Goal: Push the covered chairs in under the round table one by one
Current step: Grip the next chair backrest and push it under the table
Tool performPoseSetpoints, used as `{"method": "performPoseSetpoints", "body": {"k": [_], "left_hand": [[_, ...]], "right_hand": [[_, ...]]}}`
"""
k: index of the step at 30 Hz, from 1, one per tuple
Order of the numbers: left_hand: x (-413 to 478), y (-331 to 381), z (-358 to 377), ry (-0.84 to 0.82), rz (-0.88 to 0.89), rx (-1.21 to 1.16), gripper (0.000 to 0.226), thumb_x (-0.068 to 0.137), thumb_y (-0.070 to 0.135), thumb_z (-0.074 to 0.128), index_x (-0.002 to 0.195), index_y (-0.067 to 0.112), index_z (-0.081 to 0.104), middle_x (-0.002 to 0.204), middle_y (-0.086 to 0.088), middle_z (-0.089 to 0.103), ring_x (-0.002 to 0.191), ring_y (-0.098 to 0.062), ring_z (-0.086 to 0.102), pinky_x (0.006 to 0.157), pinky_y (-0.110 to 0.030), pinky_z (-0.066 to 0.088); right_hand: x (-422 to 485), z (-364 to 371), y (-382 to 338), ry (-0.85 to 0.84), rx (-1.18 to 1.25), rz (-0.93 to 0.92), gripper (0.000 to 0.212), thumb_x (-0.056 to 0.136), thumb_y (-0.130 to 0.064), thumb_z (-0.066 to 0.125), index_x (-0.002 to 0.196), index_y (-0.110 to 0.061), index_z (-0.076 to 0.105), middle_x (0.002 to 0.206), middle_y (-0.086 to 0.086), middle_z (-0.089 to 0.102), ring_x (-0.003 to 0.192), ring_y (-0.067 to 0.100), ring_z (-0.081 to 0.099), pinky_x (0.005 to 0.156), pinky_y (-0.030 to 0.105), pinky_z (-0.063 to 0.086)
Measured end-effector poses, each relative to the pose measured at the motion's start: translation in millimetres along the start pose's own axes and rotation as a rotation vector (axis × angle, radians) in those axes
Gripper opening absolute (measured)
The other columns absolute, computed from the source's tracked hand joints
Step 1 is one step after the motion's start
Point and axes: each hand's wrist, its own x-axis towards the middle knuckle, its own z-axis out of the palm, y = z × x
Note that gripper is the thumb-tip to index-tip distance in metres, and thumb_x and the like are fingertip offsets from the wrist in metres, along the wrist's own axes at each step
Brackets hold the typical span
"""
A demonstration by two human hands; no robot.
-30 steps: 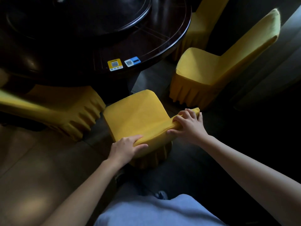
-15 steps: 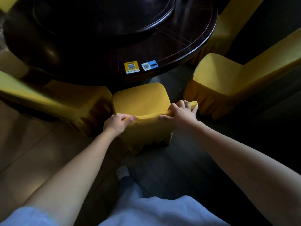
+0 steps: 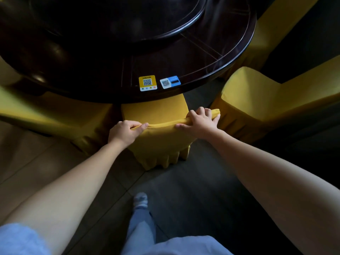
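A chair in a yellow cover stands in front of me, its seat partly under the rim of the dark round table. My left hand grips the left end of the chair's backrest top, thumb along the front. At the right end my right hand curls over the same top edge. Another yellow-covered chair stands to the right, away from the table. A third covered chair sits at the left, partly under the table.
Two QR-code stickers lie on the table near its edge. A raised round turntable fills the table's middle. One more yellow chair shows at the upper right. My foot stands on the dark floor behind the chair.
The chair has slid forward, its seat going under the table edge, and turned square to the table. Both hands kept their grip on the backrest and my arms stretched out.
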Motion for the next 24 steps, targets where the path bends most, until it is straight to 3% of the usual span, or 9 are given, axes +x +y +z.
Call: {"method": "performPoseSetpoints", "body": {"k": [4,13,19,24], "left_hand": [[20,3,-3,-0.002,0.003,0.020,0.082,0.066,0.080,0.024,0.103,0.023,0.072,0.101,0.001,0.072,0.091,-0.021,0.064,0.066,-0.027,0.046],[26,2,-8,-0.009,0.113,-0.015,0.080,0.065,0.079,0.025,0.098,0.025,0.073,0.096,0.004,0.073,0.081,-0.014,0.063,0.054,-0.016,0.039],[28,-2,-8,-0.092,0.113,-0.031,0.084,0.064,0.082,0.023,0.106,0.026,0.070,0.105,0.004,0.071,0.087,-0.013,0.062,0.057,-0.018,0.041],[25,5,-14,-0.189,0.163,0.096,0.057,0.089,0.064,0.033,0.120,0.026,0.062,0.118,0.000,0.065,0.099,-0.019,0.061,0.065,-0.024,0.047]], "right_hand": [[17,-12,-1,-0.010,-0.009,0.002,0.075,0.074,-0.081,0.040,0.128,-0.030,0.045,0.143,0.007,0.030,0.140,0.033,0.014,0.107,0.072,-0.001],[16,-23,-4,-0.063,0.010,0.018,0.071,0.074,-0.080,0.043,0.127,-0.032,0.045,0.141,0.005,0.032,0.139,0.032,0.014,0.107,0.071,-0.001],[12,-26,-8,-0.085,0.001,0.041,0.071,0.075,-0.078,0.043,0.130,-0.033,0.044,0.141,0.004,0.032,0.140,0.032,0.014,0.109,0.068,0.001],[3,-19,-10,-0.011,0.017,0.049,0.069,0.076,-0.077,0.043,0.129,-0.032,0.046,0.141,0.003,0.035,0.141,0.030,0.013,0.111,0.066,0.002]]}}
